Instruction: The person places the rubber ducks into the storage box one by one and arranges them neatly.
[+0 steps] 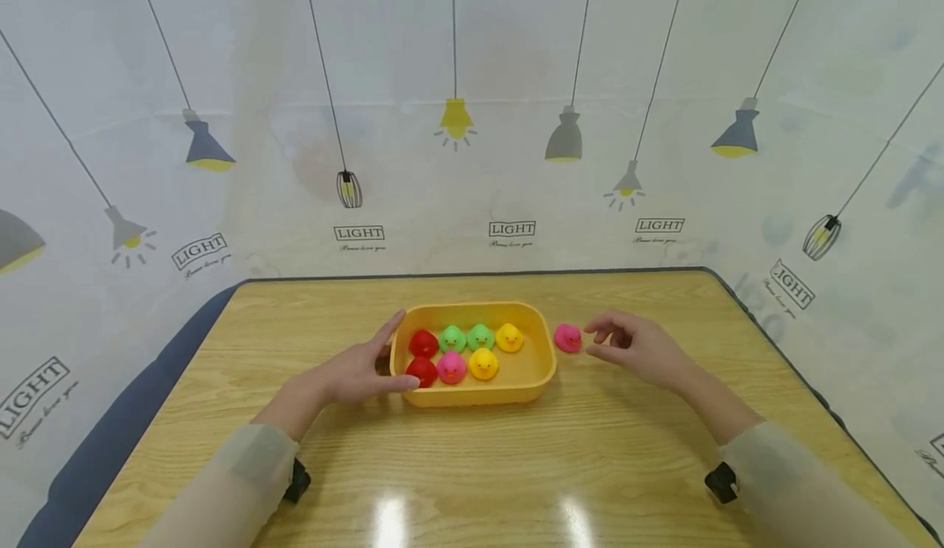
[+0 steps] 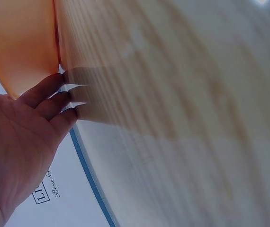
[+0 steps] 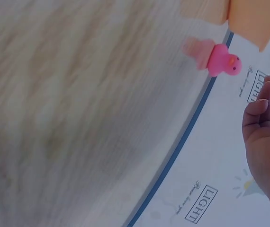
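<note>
A yellow-orange plastic tray (image 1: 542, 384) sits on the wooden table with several small rubber ducks inside. At its left end rests my left hand (image 1: 361, 372): the thumb lies across the near rim by a red duck (image 1: 422, 372), while the index finger reaches along the far left corner. The other fingers extend down outside the wall in the left wrist view. Just right of the tray stands a pink duck (image 1: 568, 337), upright on the table. Beside it, my right hand (image 1: 637, 350) holds nothing; its fingers are loosely bent and the thumb is apart from them.
Inside the tray are another red duck (image 1: 424, 343), two green ducks, two yellow ducks and a pink duck (image 1: 451, 367). The tray's right end shows bare floor. Behind the wooden table (image 1: 472, 466) hangs a pale cloth (image 1: 413, 56) printed with lamps, bordering its far edge and sides.
</note>
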`<state>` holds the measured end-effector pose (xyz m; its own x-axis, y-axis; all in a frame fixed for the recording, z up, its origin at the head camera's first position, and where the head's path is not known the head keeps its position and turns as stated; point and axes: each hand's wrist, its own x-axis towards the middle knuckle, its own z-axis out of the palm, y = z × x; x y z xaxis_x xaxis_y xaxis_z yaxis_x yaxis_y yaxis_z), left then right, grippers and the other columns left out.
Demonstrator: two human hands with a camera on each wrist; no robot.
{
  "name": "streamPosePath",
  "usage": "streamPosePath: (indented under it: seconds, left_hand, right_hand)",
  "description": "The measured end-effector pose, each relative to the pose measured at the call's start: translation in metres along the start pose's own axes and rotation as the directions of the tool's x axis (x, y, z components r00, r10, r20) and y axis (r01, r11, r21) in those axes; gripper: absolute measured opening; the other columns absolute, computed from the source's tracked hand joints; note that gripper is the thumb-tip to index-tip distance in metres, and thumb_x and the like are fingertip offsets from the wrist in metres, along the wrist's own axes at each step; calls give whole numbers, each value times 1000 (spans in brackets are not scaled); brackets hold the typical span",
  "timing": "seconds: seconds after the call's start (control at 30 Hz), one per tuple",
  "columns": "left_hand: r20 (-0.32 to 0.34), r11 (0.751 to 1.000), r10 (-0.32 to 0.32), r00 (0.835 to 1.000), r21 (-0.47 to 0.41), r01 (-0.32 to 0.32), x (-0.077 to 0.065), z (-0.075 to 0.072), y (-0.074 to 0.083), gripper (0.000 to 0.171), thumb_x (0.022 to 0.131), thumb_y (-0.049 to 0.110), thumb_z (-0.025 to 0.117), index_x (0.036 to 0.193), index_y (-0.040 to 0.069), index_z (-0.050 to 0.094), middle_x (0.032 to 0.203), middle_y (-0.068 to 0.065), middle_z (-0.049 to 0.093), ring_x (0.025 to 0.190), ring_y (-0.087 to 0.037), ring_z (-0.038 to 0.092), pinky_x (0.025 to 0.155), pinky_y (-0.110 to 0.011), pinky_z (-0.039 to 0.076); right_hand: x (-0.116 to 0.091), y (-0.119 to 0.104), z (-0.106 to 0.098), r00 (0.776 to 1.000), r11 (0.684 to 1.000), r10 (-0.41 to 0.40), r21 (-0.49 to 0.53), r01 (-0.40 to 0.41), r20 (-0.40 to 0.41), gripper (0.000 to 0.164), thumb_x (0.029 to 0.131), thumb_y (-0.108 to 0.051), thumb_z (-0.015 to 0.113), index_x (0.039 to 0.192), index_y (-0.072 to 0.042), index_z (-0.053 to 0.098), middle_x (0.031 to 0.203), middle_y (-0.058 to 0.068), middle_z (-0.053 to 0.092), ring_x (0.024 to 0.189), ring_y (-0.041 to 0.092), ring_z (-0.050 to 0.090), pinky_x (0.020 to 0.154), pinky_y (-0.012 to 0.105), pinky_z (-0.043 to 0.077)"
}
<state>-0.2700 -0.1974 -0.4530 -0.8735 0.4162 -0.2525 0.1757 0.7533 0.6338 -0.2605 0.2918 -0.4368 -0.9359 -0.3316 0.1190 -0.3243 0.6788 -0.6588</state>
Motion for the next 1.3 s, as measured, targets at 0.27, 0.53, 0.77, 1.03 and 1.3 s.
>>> streamPosePath:
  seconds: [0.27, 0.53, 0.77, 1.03, 1.3]
  left_hand:
    - [-2, 1000, -4, 1000, -4, 4, -1, 1, 1, 122, 92, 71, 77, 177, 41, -6, 173, -20, 45, 153, -44, 50, 129, -67, 37]
    - [-1, 1000, -10, 1000, -9, 10, -2, 0, 1, 121, 91, 72, 77, 176, 46, -5, 171, -18, 48, 153, -42, 51, 129, -68, 36]
    - [2, 1000, -16, 1000, -8, 16, -2, 0, 1, 122, 91, 72, 77, 176, 45, -5, 170, -18, 50, 153, -42, 51, 129, -68, 36]
    - [5, 1000, -6, 1000, -6, 6, -2, -1, 2, 122, 90, 72, 77, 176, 44, -6, 170, -19, 50, 153, -43, 50, 129, -69, 36]
    - [0, 1000, -15, 1000, -10, 15, -2, -1, 2, 123, 89, 74, 77, 176, 44, -5, 170, -18, 49, 154, -43, 50, 129, -69, 36]
  right_hand:
    - [-10, 12, -10, 1000, 1000, 8, 3, -9, 13, 32, 103, -26, 80, 127, -6, 74, 104, 2, 72, 83, 11, 58, 69, 25, 51]
    - [-3, 14, -11, 998, 1000, 27, -9, -26, 49, 36, 104, -26, 79, 132, -5, 72, 110, 4, 73, 88, 15, 60, 71, 26, 52]
    - [18, 21, -5, 992, 999, 50, -20, -48, 114, 39, 104, -22, 78, 138, -6, 70, 122, 13, 73, 91, 19, 61, 71, 27, 53]
    - [39, 17, 9, 980, 995, 95, 4, -97, 174, 43, 101, -18, 80, 142, -13, 69, 140, 18, 69, 90, 22, 59, 72, 30, 51]
    - [46, 17, 17, 976, 989, 146, -5, -147, 164, 34, 101, -20, 81, 133, -16, 72, 132, 12, 69, 90, 22, 58, 74, 32, 51]
